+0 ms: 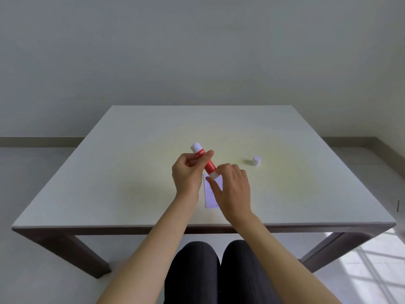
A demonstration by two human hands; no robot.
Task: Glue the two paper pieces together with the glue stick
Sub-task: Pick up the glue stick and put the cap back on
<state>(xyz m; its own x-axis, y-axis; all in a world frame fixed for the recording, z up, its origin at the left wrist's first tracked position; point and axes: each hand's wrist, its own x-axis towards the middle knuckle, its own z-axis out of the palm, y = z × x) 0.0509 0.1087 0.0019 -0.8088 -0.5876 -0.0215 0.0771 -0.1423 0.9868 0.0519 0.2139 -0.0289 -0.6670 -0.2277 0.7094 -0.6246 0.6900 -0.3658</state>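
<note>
A red glue stick (208, 164) with white ends is held tilted above the table. My left hand (188, 174) grips its upper red body. My right hand (232, 189) pinches the white lower end with thumb and fingertips. The stick's white cap (256, 161) stands alone on the table to the right. A white paper piece (211, 195) lies flat on the table under my hands, partly hidden by my right hand. I cannot make out a second paper piece apart from it.
The pale table (131, 183) has its front edge close to my knees and a plain wall behind it. My dark-trousered legs (214, 273) show under the front edge. Tiled floor lies to both sides.
</note>
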